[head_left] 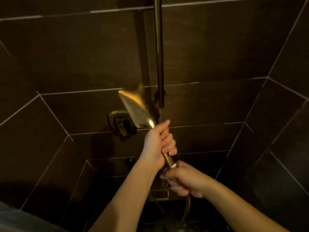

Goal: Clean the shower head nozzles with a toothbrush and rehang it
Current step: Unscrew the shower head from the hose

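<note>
Shower head: gold, held up in the middle of the view, its flat nozzle face turned toward the camera and tilted up to the left; the top edge is blurred.
Handle: gold, runs down and to the right from the head and ends in a white ring just above the right hand.
Left hand: grips the handle just under the head, fingers wrapped tightly round it, thumb lying up along the neck.
Right hand: sits just below the white ring, fingers curled round the hose end; the fingertips are blurred.
Hose: dark gold, leaves the right hand and curves down toward the bottom edge of the view.
Slide rail: dark vertical bar on the wall, coming down from the top edge and ending just beside the upper right edge of the shower head.
Rail bracket: dark, at the lower end of the rail, partly hidden behind the head.
Mixer valve: square gold plate with a lever, on the wall just left of and below the head, apart from it.
Wall tiles: dark brown with pale grout lines, closing in on the left, back and right.
Open room: free space lies to the left and right of the raised head, and above it left of the rail.
Toothbrush: cannot tell where it is.
</note>
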Tool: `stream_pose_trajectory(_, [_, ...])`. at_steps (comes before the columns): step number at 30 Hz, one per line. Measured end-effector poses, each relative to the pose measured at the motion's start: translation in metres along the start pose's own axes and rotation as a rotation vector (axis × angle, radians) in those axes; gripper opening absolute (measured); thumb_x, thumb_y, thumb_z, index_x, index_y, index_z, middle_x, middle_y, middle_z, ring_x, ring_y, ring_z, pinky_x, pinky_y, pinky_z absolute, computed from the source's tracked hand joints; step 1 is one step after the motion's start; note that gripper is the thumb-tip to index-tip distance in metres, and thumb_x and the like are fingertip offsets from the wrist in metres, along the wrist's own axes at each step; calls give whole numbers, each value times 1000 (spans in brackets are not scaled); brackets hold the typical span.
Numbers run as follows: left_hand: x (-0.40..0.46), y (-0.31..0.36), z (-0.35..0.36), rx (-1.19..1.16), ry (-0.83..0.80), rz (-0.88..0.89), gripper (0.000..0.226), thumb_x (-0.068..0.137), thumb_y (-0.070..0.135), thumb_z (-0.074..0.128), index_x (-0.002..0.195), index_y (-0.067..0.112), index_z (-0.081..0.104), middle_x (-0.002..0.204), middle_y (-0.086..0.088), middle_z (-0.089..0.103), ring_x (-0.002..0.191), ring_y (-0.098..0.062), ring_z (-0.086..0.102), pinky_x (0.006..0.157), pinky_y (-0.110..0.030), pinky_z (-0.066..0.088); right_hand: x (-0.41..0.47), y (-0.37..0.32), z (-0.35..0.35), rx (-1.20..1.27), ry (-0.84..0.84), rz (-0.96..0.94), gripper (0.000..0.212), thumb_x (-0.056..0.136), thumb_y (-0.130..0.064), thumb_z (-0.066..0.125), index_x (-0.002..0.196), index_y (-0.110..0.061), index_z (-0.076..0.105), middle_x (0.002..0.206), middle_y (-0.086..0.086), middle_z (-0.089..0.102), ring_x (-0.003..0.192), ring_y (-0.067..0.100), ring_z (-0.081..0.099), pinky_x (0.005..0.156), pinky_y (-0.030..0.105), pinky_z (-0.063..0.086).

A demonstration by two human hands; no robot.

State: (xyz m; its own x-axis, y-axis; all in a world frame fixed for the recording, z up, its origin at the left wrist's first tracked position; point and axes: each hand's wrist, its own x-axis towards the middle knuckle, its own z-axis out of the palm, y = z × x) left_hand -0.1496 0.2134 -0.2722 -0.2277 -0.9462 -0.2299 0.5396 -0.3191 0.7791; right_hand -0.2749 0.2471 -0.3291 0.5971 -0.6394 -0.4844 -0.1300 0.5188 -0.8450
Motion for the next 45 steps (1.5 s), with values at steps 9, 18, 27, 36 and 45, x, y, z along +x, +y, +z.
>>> stream_pose_trajectory(9, [-12, -2, 3, 182, 64, 171, 12, 86, 20, 71, 80, 19, 61, 68, -1, 55, 67, -17, 56, 72, -37, 50, 3, -2, -4, -187, 213, -291, 23, 85, -14, 61, 62, -15, 57, 51, 2, 42, 40, 13, 36, 44, 26, 26])
stream_pose_trajectory(18, [-8, 25, -2, -193, -728, 119, 21, 89, 21, 60, 81, 4, 68, 55, -7, 61, 48, -20, 61, 53, -28, 50, -2, -13, -3, 191, -707, 17, 47, 89, -19, 58, 54, -20, 27, 45, -7, 21, 34, 4, 17, 37, 14, 12])
stream_pose_trajectory(27, [-5, 8, 10, 31, 237, 252, 43, 93, 24, 63, 54, 21, 46, 47, 4, 33, 40, -11, 28, 42, -26, 26, 16, 2, 11, -401, 474, -397, 27, 91, -16, 57, 64, -14, 55, 55, -1, 50, 49, 15, 44, 50, 34, 35])
stream_pose_trajectory(36, [-7, 18, -1, 35, -452, 253, 30, 75, 22, 78, 95, 4, 67, 84, -16, 69, 93, -35, 69, 90, -46, 53, -6, -1, 2, 135, -353, -191, 42, 90, -6, 54, 53, -14, 36, 45, 2, 25, 35, 11, 19, 39, 25, 10])
stream_pose_trajectory(45, [-10, -2, 13, -285, -697, -92, 38, 98, 16, 41, 61, 16, 29, 36, 1, 26, 25, -12, 21, 33, -17, 30, -8, 3, -5, 36, -521, 17, 41, 86, -11, 53, 49, -21, 40, 41, -11, 36, 32, 0, 25, 38, 18, 9])
